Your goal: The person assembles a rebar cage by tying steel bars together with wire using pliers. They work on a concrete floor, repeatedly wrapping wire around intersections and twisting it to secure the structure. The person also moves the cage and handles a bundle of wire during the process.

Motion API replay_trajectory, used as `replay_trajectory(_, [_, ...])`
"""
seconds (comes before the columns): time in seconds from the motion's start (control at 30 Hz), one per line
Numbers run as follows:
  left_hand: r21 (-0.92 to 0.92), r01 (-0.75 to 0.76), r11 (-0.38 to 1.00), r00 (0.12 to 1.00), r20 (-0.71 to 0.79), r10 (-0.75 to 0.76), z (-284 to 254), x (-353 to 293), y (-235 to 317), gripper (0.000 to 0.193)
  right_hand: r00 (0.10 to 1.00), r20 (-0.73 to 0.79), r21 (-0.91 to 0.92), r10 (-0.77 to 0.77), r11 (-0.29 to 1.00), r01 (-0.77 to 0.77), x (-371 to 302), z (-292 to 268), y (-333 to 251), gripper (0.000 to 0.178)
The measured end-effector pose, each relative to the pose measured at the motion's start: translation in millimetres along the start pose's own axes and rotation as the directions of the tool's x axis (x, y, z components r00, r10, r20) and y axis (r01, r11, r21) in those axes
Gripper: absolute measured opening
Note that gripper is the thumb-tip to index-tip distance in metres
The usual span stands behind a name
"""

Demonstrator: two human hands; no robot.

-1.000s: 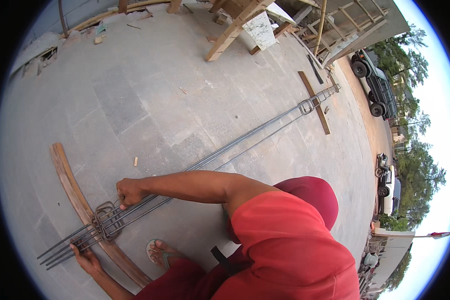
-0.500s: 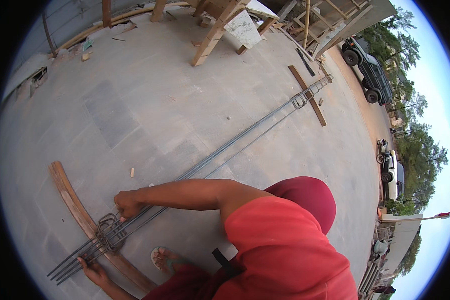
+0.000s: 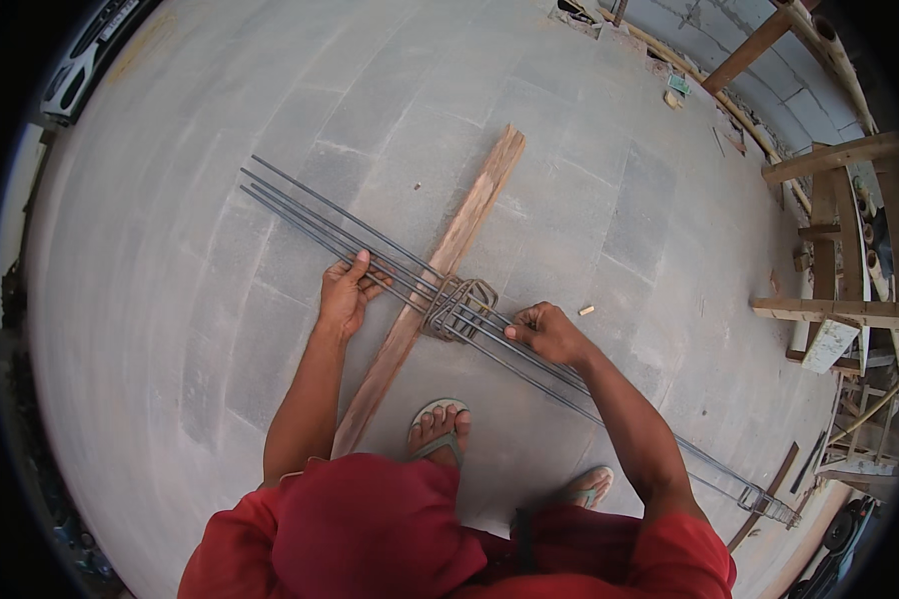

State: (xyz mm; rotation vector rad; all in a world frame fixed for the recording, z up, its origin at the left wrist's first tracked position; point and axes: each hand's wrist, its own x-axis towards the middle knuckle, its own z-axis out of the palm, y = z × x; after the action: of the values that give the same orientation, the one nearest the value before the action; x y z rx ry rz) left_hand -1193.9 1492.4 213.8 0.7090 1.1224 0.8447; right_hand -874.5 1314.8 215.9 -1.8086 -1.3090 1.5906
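A bundle of long thin steel rods (image 3: 350,219) runs slantwise across the floor in front of me. Bunched bent-wire stirrups (image 3: 459,307) encircle the rods where they cross a rough wooden beam (image 3: 481,205). My left hand (image 3: 345,295) is closed on the rods to the left of the stirrups, its thumb on top and its fingers partly behind them. On the other side of the stirrups, my right hand (image 3: 549,334) pinches a rod between thumb and curled fingers. More stirrups (image 3: 769,506) surround the rods' far right end.
My sandalled feet stand on the paved floor (image 3: 549,210) near the beam. A narrow wood strip (image 3: 784,469) lies under the rods' far end. Wooden trestle framing (image 3: 829,311) stands at the right, by a block wall (image 3: 809,100). A small wood chip (image 3: 586,309) lies beyond my right hand.
The view has swung round sharply, so the rods now slant down to the right. Both hands remain at the rods, one on each side of the bunched stirrups.
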Motion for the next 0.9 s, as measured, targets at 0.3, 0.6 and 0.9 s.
replay_trajectory(0.3, [0.082, 0.039, 0.996, 0.999, -0.012, -0.038, 9, -6, 7, 0.032, 0.999, 0.024, 0.046, 0.045, 0.998, -0.046, -5, -7, 4, 0.032])
replay_trajectory(0.6, [0.219, 0.017, 0.976, 0.999, -0.039, -0.008, -1, -10, 4, 0.04, 0.999, -0.008, -0.027, -0.036, 0.999, 0.036, 1, -11, 9, 0.032])
replay_trajectory(0.9, [0.194, 0.115, 0.974, 0.993, -0.023, -0.113, -2, -20, -1, 0.043, 0.998, -0.024, 0.035, -0.049, 0.998, 0.05, 6, -4, 0, 0.03])
